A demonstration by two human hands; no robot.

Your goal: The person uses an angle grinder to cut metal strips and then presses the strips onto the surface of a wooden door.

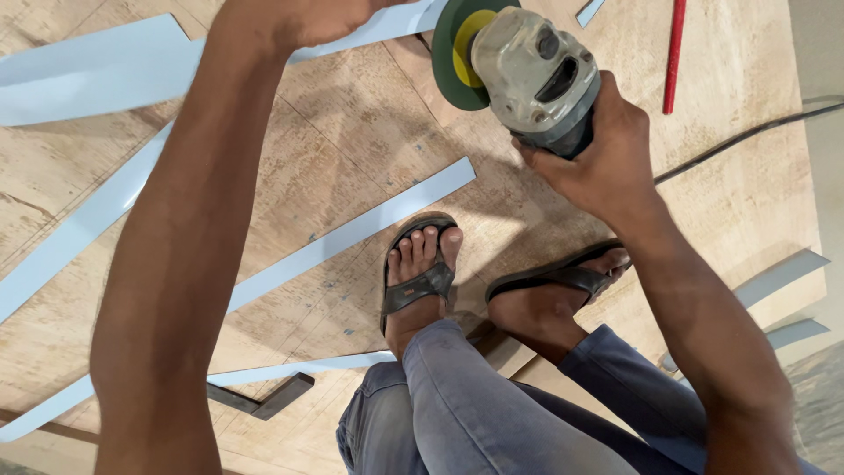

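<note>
Angle grinder (536, 75), grey-bodied, green guard and yellow disc at its left end, near top centre, above plywood sheet (352, 141). Gripped firmly at rear of body by right hand (598, 158), fingers wrapped round housing. Dark cable (747, 136) trailing right across board.

Left hand (299, 18) at top edge, partly cut off by frame, pressed on a pale blue laminate strip (387, 22) just left of disc; whether closed on it or flat, cannot tell.

More pale blue strips scattered on plywood: wide piece (88, 70) top left, long narrow strip (352, 233) running diagonally toward feet. Red rod (674, 53) top right, well apart from grinder. Dark metal square (264, 400) lower left.

Crouched over board, both feet in dark sandals (422, 286) on plywood, jeans-clad knees (457, 405) at bottom.
</note>
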